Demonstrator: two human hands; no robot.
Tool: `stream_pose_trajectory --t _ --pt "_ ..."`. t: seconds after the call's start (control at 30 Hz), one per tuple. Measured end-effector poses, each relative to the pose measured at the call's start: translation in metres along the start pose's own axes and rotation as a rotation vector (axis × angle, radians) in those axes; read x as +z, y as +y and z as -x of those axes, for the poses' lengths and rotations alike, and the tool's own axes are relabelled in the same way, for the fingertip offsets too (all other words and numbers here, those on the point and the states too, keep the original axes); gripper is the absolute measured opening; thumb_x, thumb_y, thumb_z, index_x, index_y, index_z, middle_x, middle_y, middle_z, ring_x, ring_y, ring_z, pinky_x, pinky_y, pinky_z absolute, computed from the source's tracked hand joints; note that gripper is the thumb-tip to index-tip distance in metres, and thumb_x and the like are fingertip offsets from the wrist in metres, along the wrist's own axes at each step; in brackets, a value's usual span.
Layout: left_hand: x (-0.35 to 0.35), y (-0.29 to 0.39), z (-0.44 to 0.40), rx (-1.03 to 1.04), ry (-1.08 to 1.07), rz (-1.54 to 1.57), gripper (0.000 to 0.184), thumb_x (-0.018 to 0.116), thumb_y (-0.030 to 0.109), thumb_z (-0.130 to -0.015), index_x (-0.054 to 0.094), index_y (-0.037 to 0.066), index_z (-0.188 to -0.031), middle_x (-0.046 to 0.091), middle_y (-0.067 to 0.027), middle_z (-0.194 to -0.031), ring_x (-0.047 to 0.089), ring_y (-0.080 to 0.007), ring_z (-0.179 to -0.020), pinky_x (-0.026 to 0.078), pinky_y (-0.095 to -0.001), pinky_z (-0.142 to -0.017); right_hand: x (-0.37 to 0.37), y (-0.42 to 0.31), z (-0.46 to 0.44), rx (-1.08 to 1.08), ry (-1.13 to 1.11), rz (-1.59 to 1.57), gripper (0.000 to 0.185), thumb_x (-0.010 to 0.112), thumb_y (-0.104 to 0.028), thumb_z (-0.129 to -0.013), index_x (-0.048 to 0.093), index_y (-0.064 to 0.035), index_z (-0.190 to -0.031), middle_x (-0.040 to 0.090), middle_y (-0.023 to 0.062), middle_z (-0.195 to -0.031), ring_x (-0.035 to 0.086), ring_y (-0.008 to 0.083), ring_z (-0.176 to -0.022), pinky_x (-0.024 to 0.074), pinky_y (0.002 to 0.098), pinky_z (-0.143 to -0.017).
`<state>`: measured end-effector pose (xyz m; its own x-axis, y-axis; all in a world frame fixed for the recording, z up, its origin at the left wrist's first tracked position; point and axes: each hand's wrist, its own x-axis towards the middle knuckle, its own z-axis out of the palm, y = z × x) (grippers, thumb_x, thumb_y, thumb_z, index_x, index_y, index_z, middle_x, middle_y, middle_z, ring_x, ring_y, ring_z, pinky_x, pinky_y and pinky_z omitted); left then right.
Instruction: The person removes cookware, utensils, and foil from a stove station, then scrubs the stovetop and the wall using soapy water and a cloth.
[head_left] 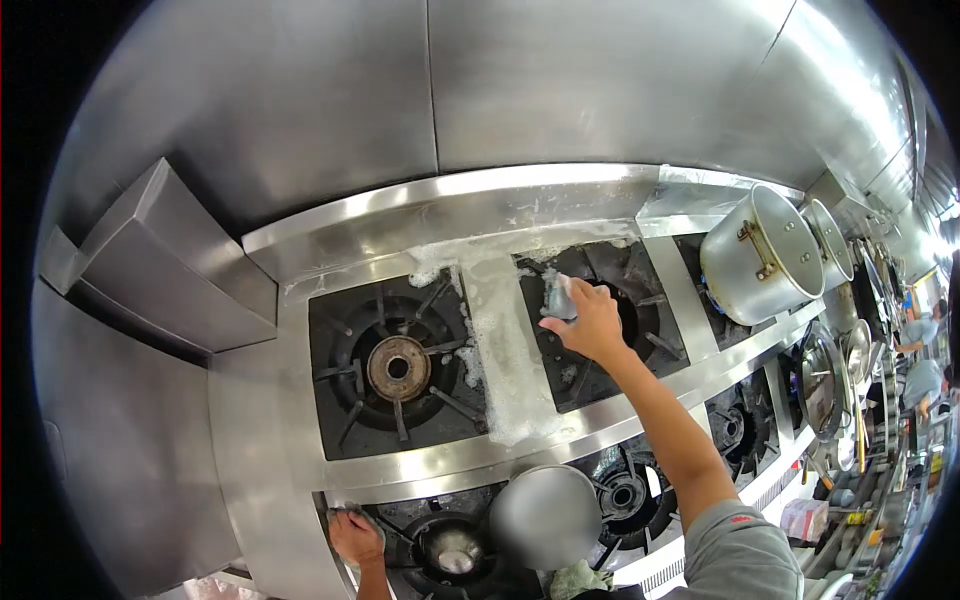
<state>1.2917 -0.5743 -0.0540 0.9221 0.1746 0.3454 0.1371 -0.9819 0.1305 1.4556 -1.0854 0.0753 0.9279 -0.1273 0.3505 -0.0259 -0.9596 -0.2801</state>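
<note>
My right hand [592, 328] presses a foamy, pale grey-blue scrubbing pad [560, 299] against the left side of the back middle burner [635, 345]. White suds [510, 340] coat the steel strip between this burner and the back left burner [397, 368], with more foam along the rear edge. Lower left, my left hand [356, 538] is curled at the stove's front left, beside the front left burner [450, 552]. Something small and dark shows at its fingers, too unclear to name.
A blurred round metal vessel [546, 517] is close below my right arm. Large aluminium pots [770, 255] stand on the right burners, with pans [822, 385] beyond. A steel back wall [590, 90] rises behind. Other people [922, 355] are at the far right.
</note>
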Motion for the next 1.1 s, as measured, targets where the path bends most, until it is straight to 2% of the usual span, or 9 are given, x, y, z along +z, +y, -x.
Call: stream_pose_trajectory --t 0.2,0.37,0.5,0.6,0.73,0.8,0.9,1.03,1.1 --pt "0.004 -0.004 0.004 -0.049 -0.045 -0.019 0.024 0.046 0.023 -0.089 0.052 0.002 -0.080 0.053 -0.0195 -0.083 0.052 -0.0406 -0.080 0.042 -0.0502 -0.069 0.046 -0.003 -0.021 -0.039 0.024 0.192 0.060 0.072 -0.030 -0.077 0.049 -0.0005 -0.123 0.055 0.0171 -0.109 0.053 0.0361 -0.098 0.0446 0.0457 -0.082" --pt "0.005 -0.005 0.005 -0.029 -0.005 0.010 0.023 0.046 0.023 -0.088 0.052 0.002 -0.079 0.053 -0.0190 -0.084 0.053 -0.0400 -0.080 0.042 -0.0501 -0.070 0.032 0.013 -0.039 0.250 0.057 -0.081 0.046 0.063 -0.004 -0.073 0.053 -0.0040 -0.118 0.061 0.0220 -0.098 0.061 0.0428 -0.091 0.0502 0.0444 -0.079" --pt "0.001 -0.002 0.002 -0.038 -0.007 0.037 0.022 0.047 0.022 -0.088 0.051 0.002 -0.079 0.053 -0.0189 -0.083 0.053 -0.0399 -0.079 0.042 -0.0501 -0.070 -0.014 0.004 -0.033 0.292 0.208 -0.334 0.037 0.058 0.000 -0.071 0.062 -0.0025 -0.107 0.066 0.0185 -0.084 0.065 0.0365 -0.082 0.0517 0.0402 -0.075" --pt "0.001 -0.001 0.001 0.002 0.028 0.027 0.021 0.048 0.022 -0.087 0.051 0.002 -0.079 0.054 -0.0190 -0.083 0.053 -0.0400 -0.079 0.042 -0.0505 -0.070 0.006 -0.003 -0.015 0.110 0.160 -0.288 0.037 0.058 0.001 -0.071 0.062 -0.0034 -0.108 0.067 0.0154 -0.080 0.066 0.0331 -0.079 0.0523 0.0366 -0.071" --pt "0.006 -0.002 -0.002 -0.025 -0.013 0.002 0.021 0.048 0.022 -0.086 0.052 0.002 -0.080 0.055 -0.0193 -0.083 0.053 -0.0399 -0.079 0.043 -0.0506 -0.069 0.024 -0.001 -0.024 0.210 0.098 -0.473 0.033 0.064 -0.001 -0.070 0.062 -0.0045 -0.103 0.066 0.0091 -0.072 0.067 0.0243 -0.069 0.0523 0.0335 -0.065" --pt "0.006 -0.005 0.004 -0.045 -0.023 0.000 0.021 0.049 0.022 -0.086 0.053 0.002 -0.080 0.055 -0.0193 -0.084 0.053 -0.0401 -0.080 0.043 -0.0507 -0.069 0.029 0.004 -0.026 0.258 0.075 -0.507 0.033 0.068 -0.003 -0.069 0.062 -0.0049 -0.101 0.064 0.0091 -0.079 0.065 0.0229 -0.068 0.0524 0.0334 -0.067" --pt "0.004 -0.004 0.002 -0.054 -0.052 -0.002 0.021 0.048 0.022 -0.086 0.053 0.002 -0.080 0.055 -0.0196 -0.084 0.054 -0.0406 -0.081 0.043 -0.0509 -0.070 0.025 0.004 -0.030 0.340 0.080 -0.386 0.043 0.079 -0.014 -0.068 0.059 -0.0058 -0.106 0.055 0.0138 -0.095 0.062 0.0269 -0.075 0.0504 0.0376 -0.079" --pt "0.004 -0.005 0.003 -0.044 -0.059 0.010 0.023 0.046 0.022 -0.089 0.052 0.001 -0.081 0.054 -0.0197 -0.087 0.053 -0.0411 -0.083 0.043 -0.0499 -0.072 0.017 -0.010 -0.032 0.394 0.061 -0.109 0.055 0.082 -0.024 -0.068 0.055 -0.0052 -0.112 0.057 0.0161 -0.097 0.063 0.0321 -0.088 0.0499 0.0413 -0.082" --pt "0.005 -0.005 0.003 -0.019 -0.021 0.000 0.023 0.045 0.022 -0.089 0.052 0.001 -0.081 0.054 -0.0197 -0.087 0.053 -0.0412 -0.083 0.043 -0.0502 -0.072 0.006 -0.019 -0.031 0.465 -0.120 0.035 0.060 0.079 -0.032 -0.071 0.052 -0.0058 -0.117 0.058 0.0207 -0.103 0.060 0.0381 -0.099 0.0499 0.0446 -0.084"
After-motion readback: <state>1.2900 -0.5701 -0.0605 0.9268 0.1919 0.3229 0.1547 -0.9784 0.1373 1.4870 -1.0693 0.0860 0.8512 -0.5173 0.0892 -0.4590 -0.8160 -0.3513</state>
